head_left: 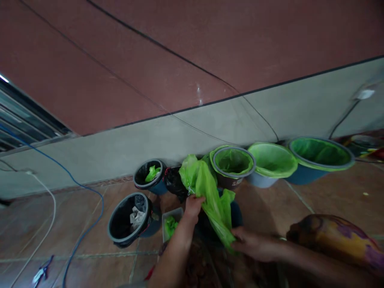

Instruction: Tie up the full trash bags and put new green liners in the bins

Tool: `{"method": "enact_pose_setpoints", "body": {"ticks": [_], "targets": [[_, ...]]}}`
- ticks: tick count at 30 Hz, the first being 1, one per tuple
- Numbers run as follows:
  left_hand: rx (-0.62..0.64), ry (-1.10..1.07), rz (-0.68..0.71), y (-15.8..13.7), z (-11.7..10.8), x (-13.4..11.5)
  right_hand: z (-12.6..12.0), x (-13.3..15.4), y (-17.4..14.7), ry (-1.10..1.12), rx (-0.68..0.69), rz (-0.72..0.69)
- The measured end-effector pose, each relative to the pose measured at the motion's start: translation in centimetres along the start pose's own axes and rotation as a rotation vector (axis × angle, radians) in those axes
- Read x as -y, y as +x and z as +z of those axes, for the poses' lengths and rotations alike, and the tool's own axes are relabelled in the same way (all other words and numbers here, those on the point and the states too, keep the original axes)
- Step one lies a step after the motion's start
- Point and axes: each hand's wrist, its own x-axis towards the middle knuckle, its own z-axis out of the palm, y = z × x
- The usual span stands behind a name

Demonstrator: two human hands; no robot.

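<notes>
A green plastic bag (211, 200) is stretched out between both of my hands. My left hand (193, 206) is closed on the bag's left edge, while my right hand (242, 239) pinches its lower right end. Underneath the bag stands a dark blue bin (237, 214), mostly hidden by it. Behind my left hand sits a black bag (175, 182). Just left of my left forearm is a small white container (165, 224) with bunched green plastic (171, 226) inside.
Three bins lined with green bags, a brown one (229, 182), a light one (264, 182) and a blue one (313, 176), stand along the wall. Two black-lined bins (112, 230) (138, 184) hold some waste. A blue hose (102, 202) crosses the tiles at left. A patterned knee shows at right.
</notes>
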Motion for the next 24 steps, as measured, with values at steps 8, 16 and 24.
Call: {"method": "enact_pose_setpoints", "body": {"ticks": [8, 16, 24], "targets": [[0.036, -0.405, -0.031, -3.8, -1.6, 0.7, -8.0, 3.3, 0.5, -0.137, 0.201, 0.237], [0.246, -0.202, 0.021, -6.2, -1.4, 0.1, -7.5, 3.9, 8.4, 0.460, -0.131, -0.095], [0.185, -0.240, 0.026, -5.4, -2.1, 0.5, -6.9, 3.6, 7.4, 0.846, 0.133, -0.095]]}}
